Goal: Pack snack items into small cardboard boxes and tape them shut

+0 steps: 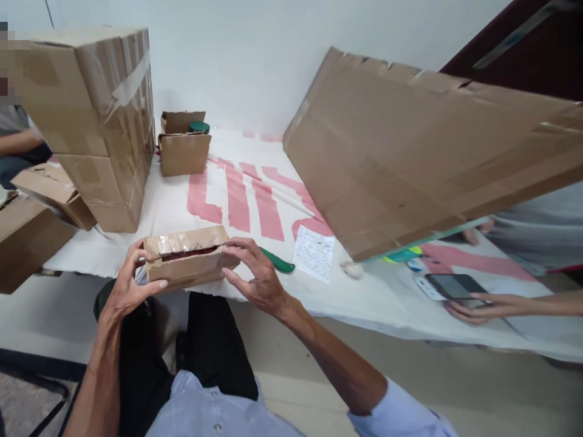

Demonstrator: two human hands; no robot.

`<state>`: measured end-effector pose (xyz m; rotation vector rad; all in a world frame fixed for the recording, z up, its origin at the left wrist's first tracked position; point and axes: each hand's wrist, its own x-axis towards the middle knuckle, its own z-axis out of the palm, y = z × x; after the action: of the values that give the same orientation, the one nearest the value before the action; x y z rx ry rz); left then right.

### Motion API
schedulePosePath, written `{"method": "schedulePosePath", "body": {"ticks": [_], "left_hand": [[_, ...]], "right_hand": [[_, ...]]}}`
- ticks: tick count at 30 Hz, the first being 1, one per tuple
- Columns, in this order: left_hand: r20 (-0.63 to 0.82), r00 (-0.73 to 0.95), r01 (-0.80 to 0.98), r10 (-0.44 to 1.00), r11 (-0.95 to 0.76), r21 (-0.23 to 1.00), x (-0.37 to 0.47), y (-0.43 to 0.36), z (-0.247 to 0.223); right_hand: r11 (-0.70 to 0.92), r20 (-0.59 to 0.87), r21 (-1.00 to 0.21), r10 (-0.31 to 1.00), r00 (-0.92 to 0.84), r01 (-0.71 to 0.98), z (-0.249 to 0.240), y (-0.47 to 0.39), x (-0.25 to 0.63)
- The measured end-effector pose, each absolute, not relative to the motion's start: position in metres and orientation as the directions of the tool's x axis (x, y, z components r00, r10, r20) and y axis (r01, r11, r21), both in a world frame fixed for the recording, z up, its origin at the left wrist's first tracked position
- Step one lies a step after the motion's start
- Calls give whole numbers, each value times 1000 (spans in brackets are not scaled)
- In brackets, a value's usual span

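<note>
A small cardboard box (191, 267) sits at the table's front edge, right before me. Its taped top has a torn slit, with something dark red showing inside that I cannot make out. My left hand (130, 285) grips the box's left end, thumb on the front side. At the right end, my right hand (255, 273) holds it between curved fingers and thumb. Just beyond my right hand lies a green curved handle-like object (280, 262), partly hidden by that hand. A printed sheet (314, 254) lies to its right on the cloth.
Tall stacked cartons (113, 121) stand at left, with smaller boxes (57, 191) beside them. An open box (184, 152) holds a green round item. A large cardboard panel (419, 152) leans at right. Another person's hand (473, 309) touches a phone (455, 286).
</note>
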<state>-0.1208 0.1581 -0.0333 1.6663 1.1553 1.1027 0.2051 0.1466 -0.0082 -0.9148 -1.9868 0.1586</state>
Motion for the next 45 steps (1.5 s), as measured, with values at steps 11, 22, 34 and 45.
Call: {"method": "schedulePosePath", "body": {"ticks": [11,22,34,45], "left_hand": [[242,136,428,961,-277,860,-112,143,-16],[386,141,576,912,-392,717,-103,115,-7],[335,50,477,941,-317,819,-90,110,2],[293,57,439,954,-287,851,-93,107,0]], "right_hand": [[165,287,-262,954,-87,951,-103,175,327],[90,200,-279,979,-34,956,-119,188,336],[162,350,-528,936,40,834,-107,199,328],[635,491,-694,763,-421,341,2,174,240]]}}
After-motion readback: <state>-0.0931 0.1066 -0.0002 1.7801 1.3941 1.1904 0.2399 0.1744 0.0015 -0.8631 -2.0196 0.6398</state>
